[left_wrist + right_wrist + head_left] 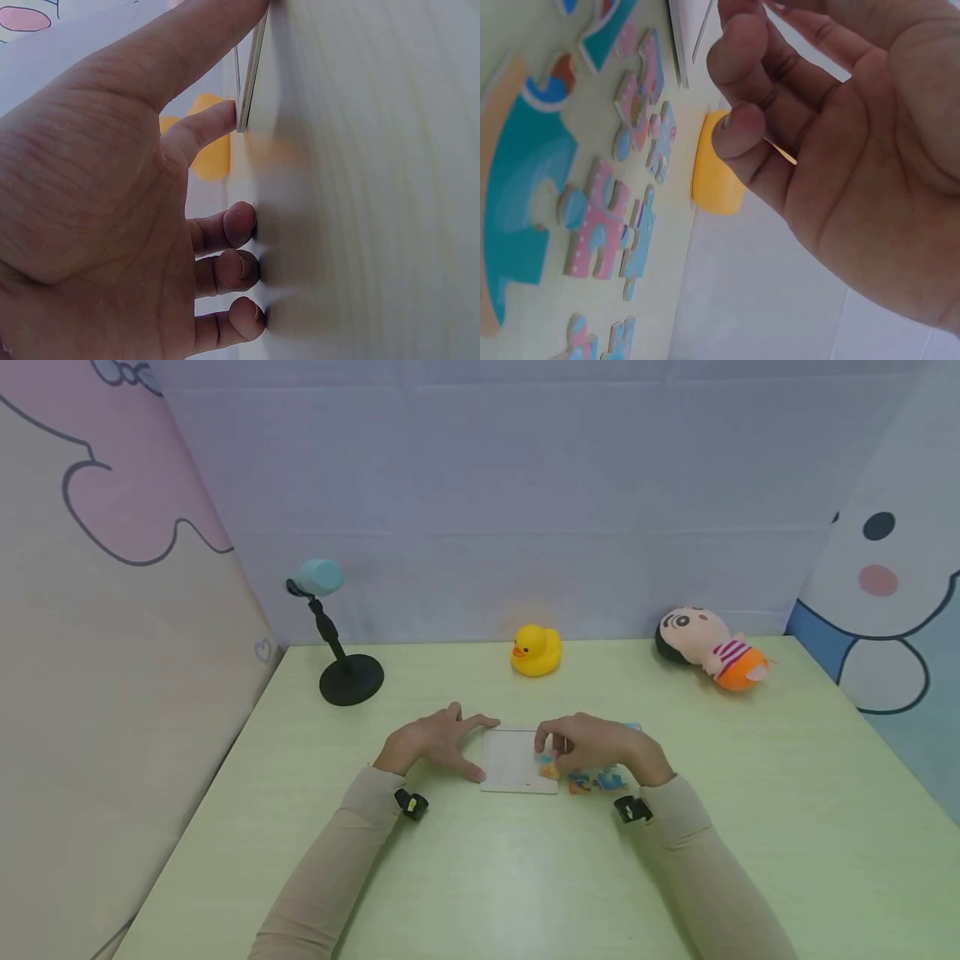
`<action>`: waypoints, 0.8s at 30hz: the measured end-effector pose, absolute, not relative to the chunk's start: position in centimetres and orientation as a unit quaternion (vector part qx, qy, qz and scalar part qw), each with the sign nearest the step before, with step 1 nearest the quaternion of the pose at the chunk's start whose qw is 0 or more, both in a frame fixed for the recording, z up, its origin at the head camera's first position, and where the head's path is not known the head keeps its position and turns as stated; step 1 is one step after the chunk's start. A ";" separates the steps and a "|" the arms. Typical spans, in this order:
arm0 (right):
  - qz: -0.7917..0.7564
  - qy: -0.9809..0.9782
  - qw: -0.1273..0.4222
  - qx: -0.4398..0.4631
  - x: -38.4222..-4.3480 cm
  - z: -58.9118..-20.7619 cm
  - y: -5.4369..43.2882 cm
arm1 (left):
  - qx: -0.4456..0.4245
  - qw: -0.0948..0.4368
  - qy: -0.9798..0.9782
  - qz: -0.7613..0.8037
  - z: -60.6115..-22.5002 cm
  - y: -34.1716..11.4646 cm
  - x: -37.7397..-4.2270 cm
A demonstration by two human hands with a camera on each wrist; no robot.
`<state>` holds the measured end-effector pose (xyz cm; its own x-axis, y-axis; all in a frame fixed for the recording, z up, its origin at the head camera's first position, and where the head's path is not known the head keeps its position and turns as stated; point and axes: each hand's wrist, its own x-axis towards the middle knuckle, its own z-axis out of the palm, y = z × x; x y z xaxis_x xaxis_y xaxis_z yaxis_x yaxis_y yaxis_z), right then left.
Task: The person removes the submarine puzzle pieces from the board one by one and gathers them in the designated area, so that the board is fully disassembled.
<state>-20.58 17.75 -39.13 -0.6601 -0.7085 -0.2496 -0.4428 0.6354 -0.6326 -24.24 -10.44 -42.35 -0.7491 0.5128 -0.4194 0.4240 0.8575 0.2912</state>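
Note:
A white puzzle board (510, 764) with a raised rim lies flat on the table. My left hand (446, 739) is at its left side, thumb and index finger stretched apart and touching its edge. In the left wrist view, the other fingertips (240, 225) of that hand rest on the table. Over the board's right part, my right hand (592, 743) pinches an orange and blue jigsaw piece (550, 770); the right wrist view hides this piece. Beneath and beside that hand lie several loose jigsaw pieces (600, 225), pink, teal and blue, partly covered in the head view.
A yellow rubber duck (536, 652) sits behind the board. Towards the back right lies a plush doll (712, 647) with orange shorts. A small stand with a black base (351, 680) and light-blue head (318, 577) is at the back left. Walls border the table (480, 877).

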 end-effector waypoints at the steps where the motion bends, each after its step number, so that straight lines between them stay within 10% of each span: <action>1: -0.270 0.869 0.245 -0.333 -20.6 -39.1 17.8 | 0.252 0.250 0.931 0.090 -42.3 -10.4 -24.2; 24: -0.285 0.865 0.272 -0.310 -20.9 -38.8 18.5 | 0.254 0.252 0.929 0.097 -41.9 -10.4 -24.1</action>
